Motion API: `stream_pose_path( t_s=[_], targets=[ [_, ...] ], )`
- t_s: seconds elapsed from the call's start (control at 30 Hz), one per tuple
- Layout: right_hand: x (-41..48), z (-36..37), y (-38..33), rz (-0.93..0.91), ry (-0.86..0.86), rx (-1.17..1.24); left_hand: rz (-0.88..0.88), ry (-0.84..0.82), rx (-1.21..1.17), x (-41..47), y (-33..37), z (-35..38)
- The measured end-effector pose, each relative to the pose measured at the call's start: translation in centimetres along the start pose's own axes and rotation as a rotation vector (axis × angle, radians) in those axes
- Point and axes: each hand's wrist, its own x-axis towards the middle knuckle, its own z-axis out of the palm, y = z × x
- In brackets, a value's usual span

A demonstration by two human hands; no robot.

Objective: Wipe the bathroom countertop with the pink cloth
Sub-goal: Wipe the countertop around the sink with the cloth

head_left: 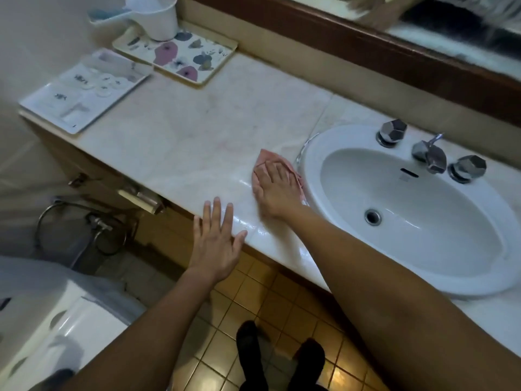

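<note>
The pale marble countertop (183,128) runs from the left wall to the white sink (313,153). My right hand (275,190) lies flat, fingers spread, pressing the pink cloth (266,157) onto the counter just left of the sink rim. Only the cloth's edges show around my fingers. The counter near that hand shines wet. My left hand (217,241) is open with fingers apart, its fingertips resting on the counter's front edge, and it holds nothing.
A floral tray (197,56) with a white cup (159,19) stands at the back left. A flat white tray of packets (81,88) sits at the left end. The chrome taps and spout (430,152) are behind the basin. A toilet (56,320) is at lower left.
</note>
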Motion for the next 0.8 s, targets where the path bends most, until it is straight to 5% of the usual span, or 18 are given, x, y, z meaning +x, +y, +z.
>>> stream_pose_path(
  t_s=[0.23,0.57,0.8],
  targets=[
    [-6.7,1.1,0.2,-0.050,-0.039,-0.044,0.019,-0.005,-0.028,0.0,-0.2,0.1],
    [8.8,-4.7,4.1,-0.031,-0.093,-0.241,-0.009,-0.008,0.053,0.8,-0.4,-2.2],
    [16.8,-10.2,13.4,0.349,0.013,-0.155,-0.062,0.218,0.049,10.6,-0.2,-4.1]
  ],
)
